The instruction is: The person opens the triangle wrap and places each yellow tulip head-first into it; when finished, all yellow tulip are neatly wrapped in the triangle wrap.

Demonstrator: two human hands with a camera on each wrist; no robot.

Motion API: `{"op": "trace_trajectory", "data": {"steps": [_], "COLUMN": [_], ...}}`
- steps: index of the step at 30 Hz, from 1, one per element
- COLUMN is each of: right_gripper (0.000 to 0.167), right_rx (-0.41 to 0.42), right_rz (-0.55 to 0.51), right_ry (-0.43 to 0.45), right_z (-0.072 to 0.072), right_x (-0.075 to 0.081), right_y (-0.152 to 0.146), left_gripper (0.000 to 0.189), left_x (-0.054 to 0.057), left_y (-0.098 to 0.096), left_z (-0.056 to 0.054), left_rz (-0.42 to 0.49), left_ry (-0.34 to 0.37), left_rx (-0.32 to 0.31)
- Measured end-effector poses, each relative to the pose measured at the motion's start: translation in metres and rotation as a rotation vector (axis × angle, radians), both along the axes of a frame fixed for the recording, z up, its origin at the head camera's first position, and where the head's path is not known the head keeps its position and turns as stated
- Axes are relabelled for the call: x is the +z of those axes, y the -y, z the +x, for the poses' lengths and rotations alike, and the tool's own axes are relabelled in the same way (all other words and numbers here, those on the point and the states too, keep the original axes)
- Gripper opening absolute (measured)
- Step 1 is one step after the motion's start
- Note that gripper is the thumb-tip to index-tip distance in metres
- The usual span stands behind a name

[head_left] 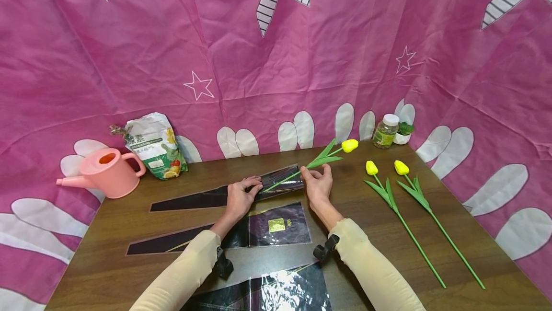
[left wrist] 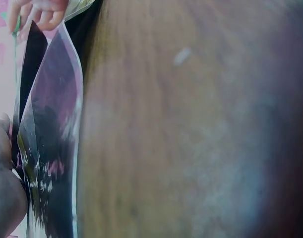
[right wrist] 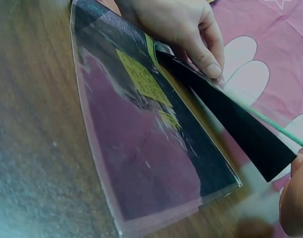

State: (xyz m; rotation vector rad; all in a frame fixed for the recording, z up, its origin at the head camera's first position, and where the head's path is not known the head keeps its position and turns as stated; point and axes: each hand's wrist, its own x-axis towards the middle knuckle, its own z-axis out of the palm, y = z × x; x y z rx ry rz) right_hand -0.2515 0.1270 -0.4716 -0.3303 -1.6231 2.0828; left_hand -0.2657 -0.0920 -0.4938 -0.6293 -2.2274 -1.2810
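Note:
A black and clear flower sleeve (head_left: pixel 191 201) is partly lifted at its wide end, towards the back of the table. My left hand (head_left: pixel 241 198) grips its edge, and in the right wrist view the thumb presses along the green stem (right wrist: pixel 270 122). My right hand (head_left: pixel 318 186) pinches the stem of a yellow tulip (head_left: pixel 349 145) below its leaves, beside the sleeve's wide end. The stem lies slanted across the raised layer. In the left wrist view the sleeve (left wrist: pixel 52 114) gapes between its layers. Fingers behind the sleeve are partly hidden.
Two more sleeves (head_left: pixel 280 227) (head_left: pixel 293 287) lie nearer the front. Two yellow tulips (head_left: pixel 401 217) (head_left: pixel 450 239) lie at right. A pink watering can (head_left: pixel 109 177) and a printed bag (head_left: pixel 157 148) stand back left; a jar (head_left: pixel 385 131) and small potted plant (head_left: pixel 404 132) stand back right.

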Motion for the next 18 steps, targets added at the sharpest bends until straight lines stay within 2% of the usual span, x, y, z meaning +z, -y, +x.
{"op": "trace_trajectory", "data": {"steps": [8,18], "right_gripper": [0.015,0.015], "right_rx": [0.006,0.018], "right_rz": [-0.016,-0.074], "right_ry": [0.008,-0.023], "right_z": [0.0015,0.0035], "right_x": [-0.0009,-0.0038], "right_y": [-0.0033,-0.0027], "left_gripper": [0.009,0.008], "left_x": [-0.0006,-0.0013], "left_y": [-0.0002,-0.0005], "left_z": [-0.001,0.0011], "left_rz": [0.005,0.013], "left_ry": [0.009,0.006], "left_rx": [0.003,-0.002]}}
